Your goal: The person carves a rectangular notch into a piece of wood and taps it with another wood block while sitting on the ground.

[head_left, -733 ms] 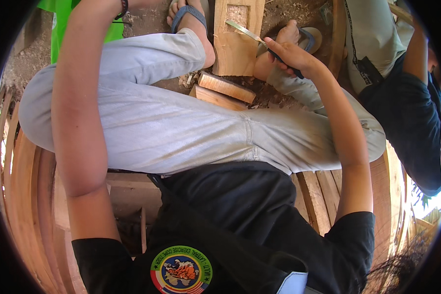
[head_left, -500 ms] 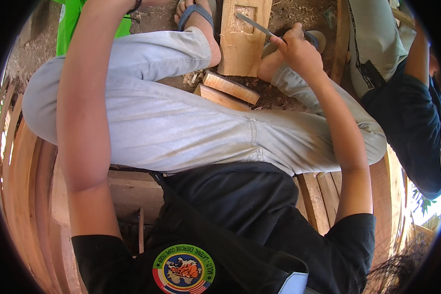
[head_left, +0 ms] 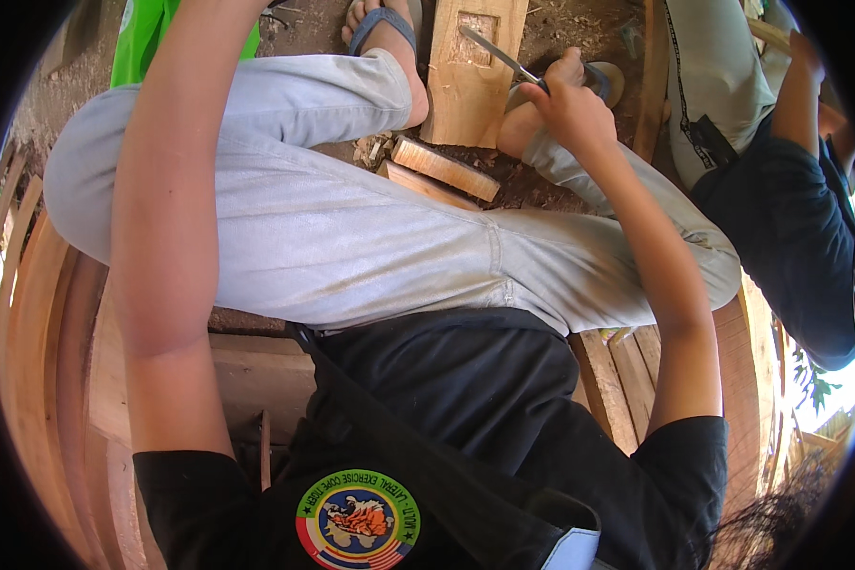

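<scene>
My right hand [head_left: 579,112] is closed round the dark handle of a chisel [head_left: 500,55]. Its narrow metal blade points up and left, the tip over a rectangular recess [head_left: 476,30] cut into a pale wooden board [head_left: 461,106]. The board lies between my sandalled feet [head_left: 387,52], and its far end runs out of the picture. Of my left side only the forearm [head_left: 169,204] shows; it reaches past the upper edge, so that hand is out of sight.
Two short wood offcuts [head_left: 445,169] lie between my legs, near wood shavings on the dirt floor. A bright green bag-like thing [head_left: 138,43] is at the upper left. Another person in a dark shirt [head_left: 779,218] sits close on the right. Planks [head_left: 627,375] are behind me.
My right hand and the chisel have shifted only slightly. The left forearm has moved a little to the right, and its wristband has gone out of view.
</scene>
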`<state>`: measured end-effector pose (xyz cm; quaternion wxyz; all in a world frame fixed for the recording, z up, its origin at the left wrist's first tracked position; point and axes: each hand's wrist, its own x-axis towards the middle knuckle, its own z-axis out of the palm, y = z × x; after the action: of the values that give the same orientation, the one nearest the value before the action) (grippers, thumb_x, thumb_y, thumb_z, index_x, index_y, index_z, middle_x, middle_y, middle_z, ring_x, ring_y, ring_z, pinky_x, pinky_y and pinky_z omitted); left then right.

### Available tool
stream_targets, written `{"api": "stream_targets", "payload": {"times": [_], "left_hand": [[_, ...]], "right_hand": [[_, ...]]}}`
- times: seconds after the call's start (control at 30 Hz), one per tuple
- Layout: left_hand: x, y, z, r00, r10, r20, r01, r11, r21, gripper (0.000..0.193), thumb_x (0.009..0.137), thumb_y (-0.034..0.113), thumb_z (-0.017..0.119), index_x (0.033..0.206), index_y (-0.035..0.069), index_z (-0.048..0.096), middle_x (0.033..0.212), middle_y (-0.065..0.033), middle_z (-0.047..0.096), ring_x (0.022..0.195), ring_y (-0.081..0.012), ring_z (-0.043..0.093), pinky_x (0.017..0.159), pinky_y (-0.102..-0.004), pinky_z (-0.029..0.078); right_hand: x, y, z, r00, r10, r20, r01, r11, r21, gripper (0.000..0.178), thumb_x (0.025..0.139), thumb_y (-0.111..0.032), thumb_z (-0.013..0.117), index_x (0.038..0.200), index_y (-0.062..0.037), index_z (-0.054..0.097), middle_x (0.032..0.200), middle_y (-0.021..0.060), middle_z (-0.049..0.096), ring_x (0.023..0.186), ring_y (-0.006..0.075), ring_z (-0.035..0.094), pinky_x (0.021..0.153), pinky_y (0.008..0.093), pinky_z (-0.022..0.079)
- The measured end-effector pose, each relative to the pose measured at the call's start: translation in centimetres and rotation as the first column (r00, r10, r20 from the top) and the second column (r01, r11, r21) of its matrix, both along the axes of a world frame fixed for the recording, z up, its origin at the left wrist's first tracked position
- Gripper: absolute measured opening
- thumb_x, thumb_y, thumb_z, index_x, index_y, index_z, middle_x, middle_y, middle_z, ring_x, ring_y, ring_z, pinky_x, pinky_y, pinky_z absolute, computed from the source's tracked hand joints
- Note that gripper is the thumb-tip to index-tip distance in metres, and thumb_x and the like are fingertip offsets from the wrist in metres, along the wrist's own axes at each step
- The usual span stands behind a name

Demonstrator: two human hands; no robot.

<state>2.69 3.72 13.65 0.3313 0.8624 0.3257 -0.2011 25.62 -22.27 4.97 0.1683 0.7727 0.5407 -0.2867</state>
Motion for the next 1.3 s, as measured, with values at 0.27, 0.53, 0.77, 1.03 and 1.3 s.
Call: {"api": "stream_targets", "payload": {"times": [0.27, 0.53, 0.77, 1.03, 1.3], "left_hand": [[-1.4, -0.1, -0.1, 0.999, 0.032, -0.031, -0.031, 0.999, 0.035, 0.046, 0.097, 0.042, 0.062, 0.118, 0.001, 0.068, 0.115, -0.0236, 0.071, 0.107, -0.0382, 0.068, 0.093, -0.0437, 0.053], [-1.8, -0.1, 0.1, 0.999, -0.001, -0.054, 0.003, 1.000, 0.031, 0.045, 0.096, 0.042, 0.062, 0.117, 0.002, 0.068, 0.115, -0.0239, 0.071, 0.108, -0.0386, 0.068, 0.094, -0.0443, 0.053], [-1.3, -0.1, 0.5, 0.997, 0.061, -0.039, -0.065, 0.992, -0.109, 0.046, 0.096, 0.043, 0.062, 0.116, 0.002, 0.069, 0.114, -0.0251, 0.071, 0.106, -0.0407, 0.068, 0.094, -0.0460, 0.053], [-1.5, -0.2, -0.1, 0.999, -0.001, -0.047, 0.000, 1.000, -0.011, 0.046, 0.095, 0.044, 0.062, 0.111, 0.001, 0.070, 0.111, -0.0262, 0.071, 0.106, -0.0406, 0.068, 0.092, -0.0468, 0.053], [-2.8, 0.0, -3.0, 0.997, 0.023, -0.076, -0.017, 0.997, 0.076, 0.052, 0.095, 0.048, 0.063, 0.116, 0.000, 0.068, 0.115, -0.0260, 0.070, 0.110, -0.0407, 0.067, 0.095, -0.0462, 0.053]], "right_hand": [[0.3, -0.2, 2.4, 0.982, 0.166, -0.089, -0.174, 0.980, -0.096, 0.070, 0.101, -0.050, 0.057, 0.142, 0.0046, 0.042, 0.084, 0.0295, 0.070, 0.080, 0.0488, 0.069, 0.070, 0.0565, 0.056], [-1.5, -1.9, 1.4, 0.986, 0.129, -0.103, -0.141, 0.983, -0.117, 0.050, 0.098, -0.047, 0.061, 0.123, -0.0036, 0.060, 0.094, 0.0270, 0.072, 0.088, 0.0471, 0.071, 0.076, 0.0559, 0.056], [-1.7, -1.2, -0.1, 0.990, -0.104, -0.093, 0.105, 0.995, 0.003, 0.073, 0.097, -0.046, 0.063, 0.149, -0.0026, 0.038, 0.093, 0.0306, 0.071, 0.088, 0.0473, 0.071, 0.077, 0.0567, 0.055], [-2.5, -0.8, -0.8, 0.979, -0.150, -0.135, 0.163, 0.982, 0.093, 0.044, 0.099, -0.041, 0.060, 0.097, 0.0025, 0.062, 0.086, 0.0323, 0.069, 0.085, 0.0501, 0.069, 0.078, 0.0568, 0.054], [-1.3, -2.0, -2.1, 0.979, -0.098, -0.181, 0.116, 0.989, 0.092, 0.046, 0.099, -0.043, 0.061, 0.099, 0.0027, 0.064, 0.089, 0.0318, 0.069, 0.086, 0.0523, 0.066, 0.079, 0.0564, 0.052]]}}
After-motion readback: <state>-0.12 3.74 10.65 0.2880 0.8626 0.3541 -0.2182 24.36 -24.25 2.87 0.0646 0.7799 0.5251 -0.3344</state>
